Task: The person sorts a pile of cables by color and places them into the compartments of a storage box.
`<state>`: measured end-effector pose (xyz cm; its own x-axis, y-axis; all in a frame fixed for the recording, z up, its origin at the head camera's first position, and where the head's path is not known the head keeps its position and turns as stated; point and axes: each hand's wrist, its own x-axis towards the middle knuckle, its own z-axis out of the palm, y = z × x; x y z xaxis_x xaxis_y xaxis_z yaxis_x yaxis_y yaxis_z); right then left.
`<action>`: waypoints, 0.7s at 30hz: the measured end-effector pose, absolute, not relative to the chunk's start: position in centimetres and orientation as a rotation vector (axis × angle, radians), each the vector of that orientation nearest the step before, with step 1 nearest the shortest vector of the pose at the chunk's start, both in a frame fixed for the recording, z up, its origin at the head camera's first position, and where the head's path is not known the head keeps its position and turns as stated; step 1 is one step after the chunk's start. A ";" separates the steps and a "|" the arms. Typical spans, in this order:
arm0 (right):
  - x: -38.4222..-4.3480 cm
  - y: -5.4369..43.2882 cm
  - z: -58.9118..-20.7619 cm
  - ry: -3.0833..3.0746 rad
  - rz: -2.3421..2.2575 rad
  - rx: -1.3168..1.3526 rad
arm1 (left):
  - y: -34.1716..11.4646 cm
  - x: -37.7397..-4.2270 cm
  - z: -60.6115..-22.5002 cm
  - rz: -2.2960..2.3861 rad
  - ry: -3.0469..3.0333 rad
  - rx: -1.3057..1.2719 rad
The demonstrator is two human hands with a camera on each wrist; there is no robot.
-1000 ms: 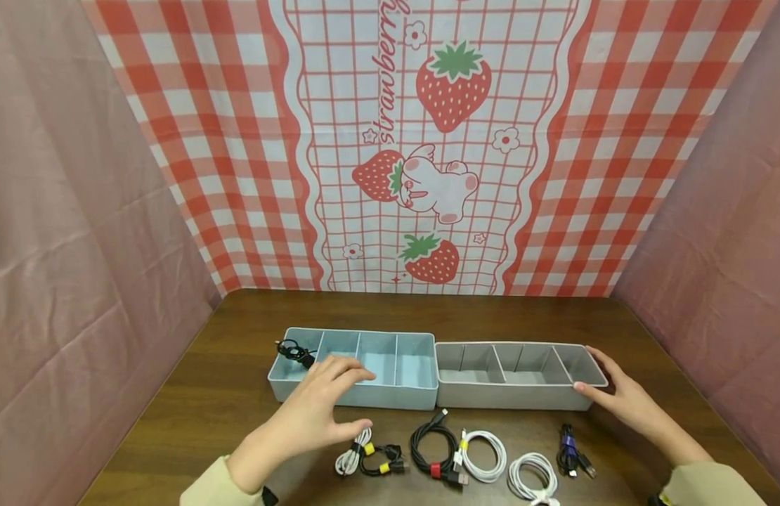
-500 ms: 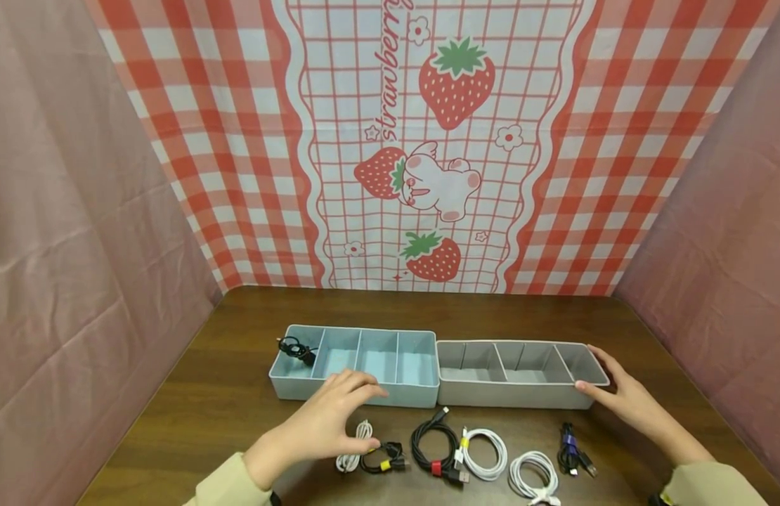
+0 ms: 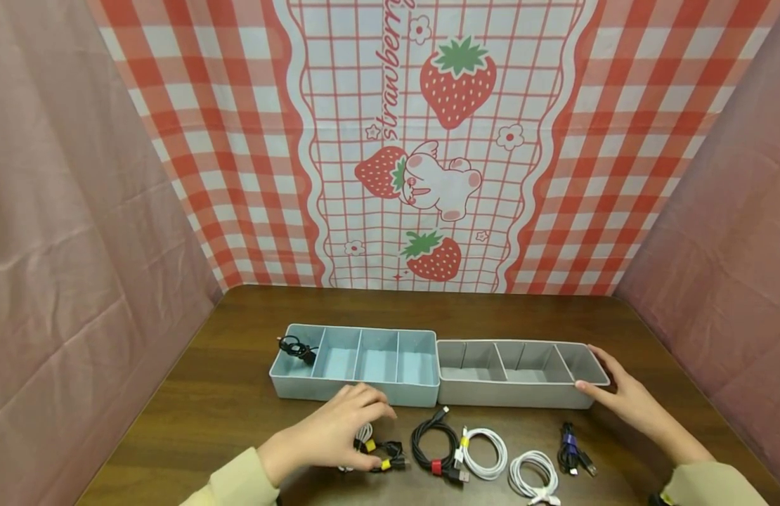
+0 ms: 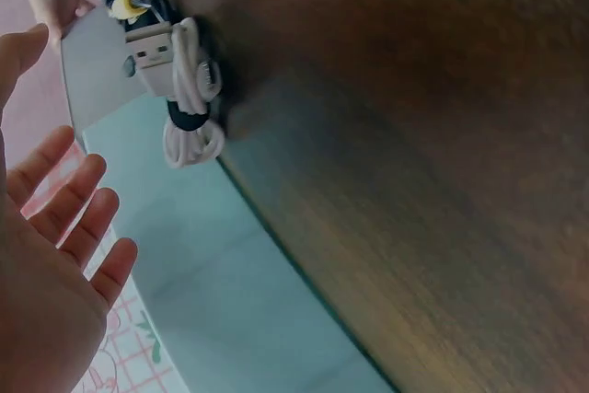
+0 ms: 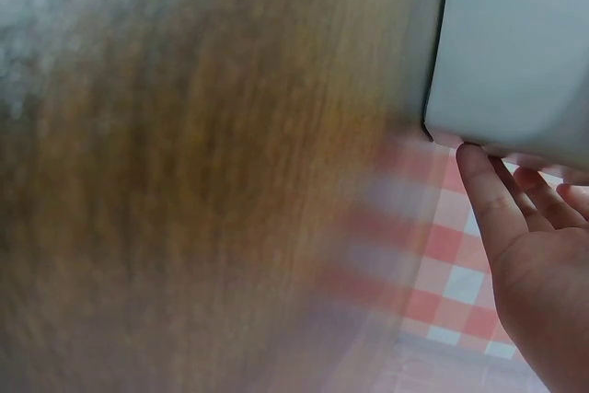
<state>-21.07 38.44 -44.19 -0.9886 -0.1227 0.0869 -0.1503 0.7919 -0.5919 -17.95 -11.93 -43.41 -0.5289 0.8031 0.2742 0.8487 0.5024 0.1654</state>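
In the head view my left hand (image 3: pixel 336 430) hovers over a coiled white cable (image 3: pixel 365 433) and a small black cable (image 3: pixel 393 450) with yellow ties, partly covering both. In the left wrist view its fingers are spread apart, with the white cable bundle (image 4: pixel 195 71) and its black tie beyond them; no contact shows. At the right end of the grey divided box (image 3: pixel 510 396), my right hand (image 3: pixel 633 404) rests its thumb and fingers against the rim. The right wrist view shows that thumb and the fingers mostly straight along the box end (image 5: pixel 515 52).
Left of the grey box, the blue divided box (image 3: pixel 358 391) has a black cable (image 3: pixel 296 351) in its leftmost compartment. Along the front lie a black coil (image 3: pixel 415 450), two white coils (image 3: pixel 504 457) (image 3: pixel 521 485) and a purple-tied black cable (image 3: pixel 568 450).
My left hand has come down and to the right, from in front of the blue box to just over the white and small black cables. The right hand stays at the grey box.
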 end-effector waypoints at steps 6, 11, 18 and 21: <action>-21.0 38.4 -44.1 -2.931 0.977 0.222 | -11.7 -18.2 -44.1 -0.355 -2.597 -1.499; -21.1 38.5 -44.1 -2.926 0.972 0.222 | -11.4 -18.4 -44.6 -0.257 -2.573 -1.563; -21.0 38.5 -44.2 -2.933 0.958 0.217 | -11.3 -18.7 -45.0 -0.208 -2.577 -1.615; -21.0 38.5 -44.2 -2.933 0.955 0.214 | -11.4 -18.7 -45.0 -0.201 -2.573 -1.629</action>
